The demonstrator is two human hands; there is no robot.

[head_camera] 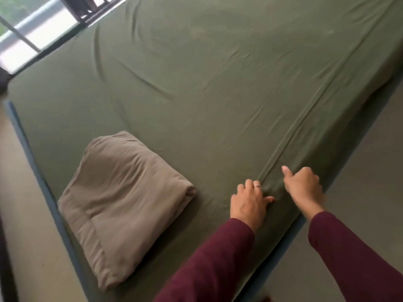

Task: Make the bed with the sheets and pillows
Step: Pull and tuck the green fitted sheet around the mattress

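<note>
In the head view, a mattress is seen covered by a dark green sheet (196, 83), which is spread across nearly the whole surface and is marked by shallow wrinkles. A long raised fold (290, 136) is drawn through the cloth, running from the hands toward the far right edge of the bed. The left hand (248, 201) is laid on the sheet with its fingers curled down into the cloth at the near end of that fold; a ring is worn on one finger. The right hand (303, 188) is placed just beside it, closed over the sheet near the bed's right edge, with the thumb stuck out; whether cloth is truly pinched inside it cannot be told. Both arms are clad in maroon sleeves (218, 258). A folded grey-brown sheet (122, 205) is set flat on the green one, left of the hands and near the bed's left edge, apart from both hands. A blue bed base (28, 153) is shown along the left side, with pale floor (19, 214) beside it. A window (32, 29) is seen beyond the far corner
</note>
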